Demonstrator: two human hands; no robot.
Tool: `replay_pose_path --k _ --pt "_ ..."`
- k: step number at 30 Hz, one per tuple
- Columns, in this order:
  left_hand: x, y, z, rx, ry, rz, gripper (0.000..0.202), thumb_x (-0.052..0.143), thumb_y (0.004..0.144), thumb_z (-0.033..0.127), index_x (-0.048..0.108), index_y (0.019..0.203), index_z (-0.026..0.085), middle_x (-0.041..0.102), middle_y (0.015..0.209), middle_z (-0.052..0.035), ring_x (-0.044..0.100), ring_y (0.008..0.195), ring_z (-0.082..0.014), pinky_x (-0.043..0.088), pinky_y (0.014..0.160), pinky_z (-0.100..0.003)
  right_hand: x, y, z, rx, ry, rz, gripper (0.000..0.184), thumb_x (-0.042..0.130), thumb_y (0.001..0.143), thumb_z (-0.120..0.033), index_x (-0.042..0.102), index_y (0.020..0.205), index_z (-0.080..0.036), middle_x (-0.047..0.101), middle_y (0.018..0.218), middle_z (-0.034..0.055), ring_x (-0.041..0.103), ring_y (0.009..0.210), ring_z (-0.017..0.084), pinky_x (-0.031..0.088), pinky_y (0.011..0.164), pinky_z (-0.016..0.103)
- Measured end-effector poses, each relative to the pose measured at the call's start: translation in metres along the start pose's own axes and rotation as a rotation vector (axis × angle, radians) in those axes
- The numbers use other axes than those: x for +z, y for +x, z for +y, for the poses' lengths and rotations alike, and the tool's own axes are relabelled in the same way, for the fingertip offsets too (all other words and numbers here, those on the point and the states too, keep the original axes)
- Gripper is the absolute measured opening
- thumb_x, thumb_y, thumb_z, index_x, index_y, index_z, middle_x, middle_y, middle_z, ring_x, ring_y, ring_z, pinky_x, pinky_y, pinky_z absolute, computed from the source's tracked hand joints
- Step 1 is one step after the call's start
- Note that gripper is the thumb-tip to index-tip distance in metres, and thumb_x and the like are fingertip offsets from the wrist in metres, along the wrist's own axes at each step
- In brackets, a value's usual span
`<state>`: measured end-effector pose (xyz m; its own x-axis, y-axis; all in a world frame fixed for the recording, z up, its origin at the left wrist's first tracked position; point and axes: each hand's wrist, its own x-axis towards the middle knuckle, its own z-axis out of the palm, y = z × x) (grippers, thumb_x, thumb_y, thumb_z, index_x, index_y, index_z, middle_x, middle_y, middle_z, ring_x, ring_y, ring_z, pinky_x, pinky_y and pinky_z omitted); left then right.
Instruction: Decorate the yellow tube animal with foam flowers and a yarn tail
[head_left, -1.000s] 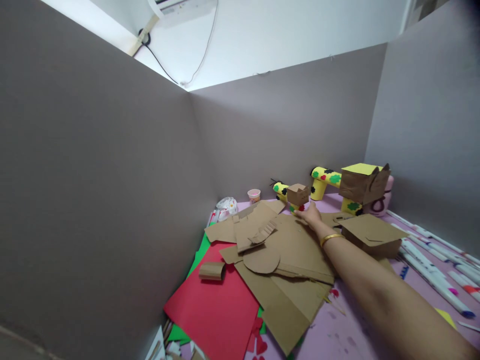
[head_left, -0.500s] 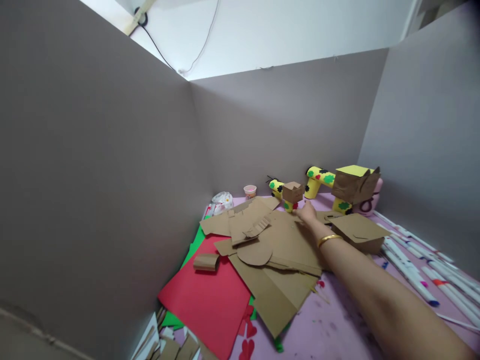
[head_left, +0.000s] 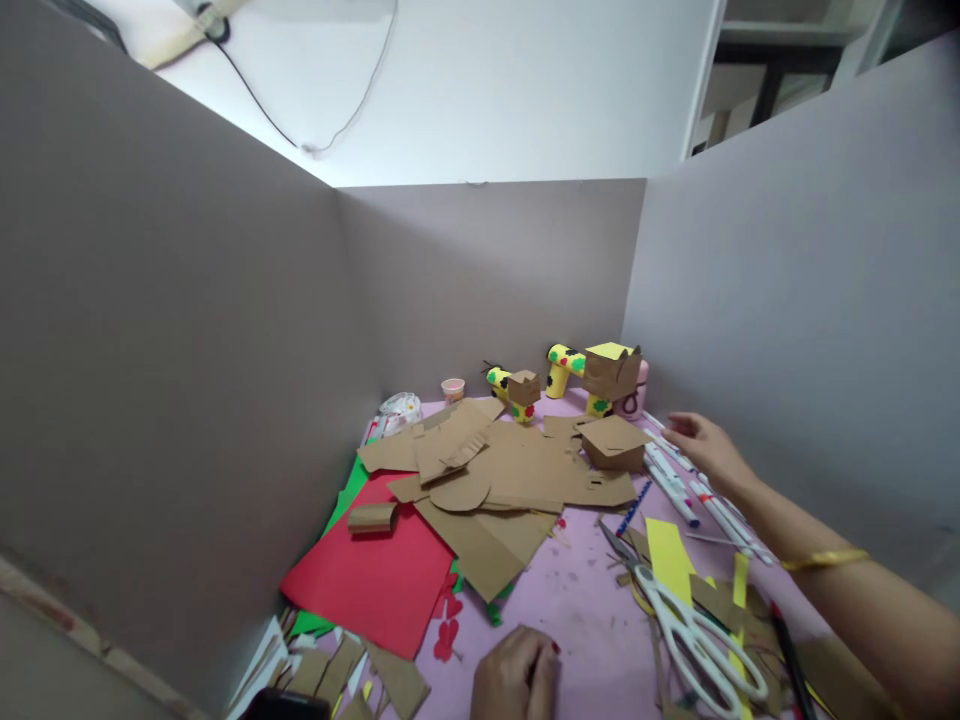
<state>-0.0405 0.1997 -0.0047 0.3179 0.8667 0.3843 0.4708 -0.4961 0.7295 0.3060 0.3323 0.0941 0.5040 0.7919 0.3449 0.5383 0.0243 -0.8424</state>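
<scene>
My right hand reaches along the right side, fingers loosely apart. It hovers over or beside the white markers and holds nothing that I can see. My left hand rests on the pink table at the bottom, fingers curled in, with nothing showing in them. At the back stand a small yellow spotted figure with a cardboard box head and a larger one with a cardboard head. White-handled scissors lie below my right arm, partly over yellow paper strips.
Cardboard sheets overlap across the middle, with a folded cardboard piece at their right. Red paper lies left, bearing a cardboard roll. A small cup stands behind. Grey partitions enclose the table.
My right hand has moved away from the small spotted figure, which stands at the back, towards the markers. My left hand and the scissors have come into view as the camera turned right.
</scene>
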Motion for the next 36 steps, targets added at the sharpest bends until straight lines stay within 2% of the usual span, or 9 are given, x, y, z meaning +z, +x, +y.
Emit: replay_pose_path --k 8,14,18,22,24,27,30,32,36 --pt "-0.016 0.005 0.022 -0.3 -0.301 0.083 0.035 0.042 0.085 0.046 0.059 0.076 0.016 0.06 0.073 -0.0032 0.056 0.073 -0.0177 0.041 0.065 -0.025 -0.062 -0.153 -0.008 0.048 0.149 -0.325 0.039 0.064 0.064 -0.048 0.065 0.095 -0.024 0.069 0.101 0.0096 0.062 0.096 0.029 0.052 0.08 0.038" --pt "-0.041 0.007 0.037 -0.358 -0.323 -0.065 0.044 0.035 0.087 0.048 0.06 0.092 0.012 0.057 0.067 -0.0009 0.049 0.051 -0.0099 0.037 0.047 -0.02 -0.082 -0.229 -0.018 0.115 0.155 -0.506 0.037 0.06 0.067 -0.054 0.067 0.093 -0.028 0.07 0.101 0.0082 0.063 0.096 0.029 0.053 0.079 0.04" --pt "-0.05 -0.025 0.057 -0.303 -0.207 -0.112 0.033 0.041 0.085 0.034 0.061 0.102 0.014 0.064 0.083 -0.0059 0.057 0.07 -0.0146 0.045 0.064 -0.026 -0.078 -0.265 -0.015 0.067 0.083 -0.588 0.035 0.057 0.067 -0.057 0.068 0.09 -0.033 0.071 0.098 0.0067 0.065 0.089 0.031 0.054 0.076 0.043" --pt "-0.029 -0.07 0.071 -0.241 0.021 -0.083 0.026 0.06 0.069 0.014 0.066 0.095 0.017 0.063 0.096 -0.0081 0.053 0.091 -0.0222 0.04 0.084 -0.035 -0.07 -0.295 -0.013 0.023 0.062 -0.593 0.032 0.055 0.069 -0.057 0.068 0.09 -0.038 0.072 0.098 0.0031 0.066 0.09 0.031 0.055 0.076 0.044" --pt "-0.018 -0.083 0.072 -0.237 0.119 -0.06 0.015 0.054 0.075 0.012 0.068 0.081 0.016 0.064 0.086 -0.0089 0.054 0.086 -0.023 0.04 0.08 -0.036 -0.068 -0.307 -0.014 -0.011 0.073 -0.602 0.029 0.055 0.068 -0.057 0.069 0.086 -0.039 0.073 0.095 0.0022 0.066 0.089 0.032 0.056 0.075 0.044" --pt "-0.014 -0.091 0.07 -0.235 0.215 -0.009 0.023 0.045 0.082 0.011 0.067 0.08 0.017 0.065 0.081 -0.0089 0.055 0.08 -0.0224 0.042 0.077 -0.037 -0.071 -0.316 -0.015 -0.106 0.092 -0.641 0.025 0.055 0.07 -0.054 0.069 0.084 -0.04 0.073 0.094 0.001 0.067 0.087 0.03 0.057 0.074 0.04" --pt "-0.022 -0.092 0.069 -0.198 0.257 0.043 0.024 0.049 0.081 0.012 0.064 0.097 0.019 0.064 0.102 -0.0096 0.054 0.098 -0.0238 0.042 0.086 -0.038 -0.079 -0.305 -0.017 -0.21 0.053 -0.692 0.029 0.052 0.077 -0.049 0.069 0.092 -0.032 0.073 0.095 0.0034 0.067 0.089 0.027 0.057 0.075 0.034" --pt "-0.027 -0.094 0.066 -0.169 0.274 0.079 0.02 0.051 0.083 0.017 0.064 0.097 0.018 0.061 0.112 -0.0117 0.051 0.106 -0.0252 0.04 0.091 -0.041 -0.082 -0.28 -0.02 -0.269 -0.005 -0.656 0.032 0.047 0.083 -0.045 0.067 0.098 -0.025 0.072 0.099 0.0064 0.067 0.091 0.025 0.055 0.076 0.031" --pt "-0.027 -0.095 0.054 -0.081 0.378 0.246 0.028 0.045 0.088 0.026 0.062 0.066 0.019 0.067 0.088 -0.008 0.06 0.087 -0.0213 0.048 0.078 -0.035 -0.066 -0.187 -0.024 -0.371 -0.173 -0.325 0.039 0.045 0.084 -0.042 0.058 0.11 -0.018 0.068 0.103 0.0098 0.064 0.093 0.024 0.054 0.074 0.033"
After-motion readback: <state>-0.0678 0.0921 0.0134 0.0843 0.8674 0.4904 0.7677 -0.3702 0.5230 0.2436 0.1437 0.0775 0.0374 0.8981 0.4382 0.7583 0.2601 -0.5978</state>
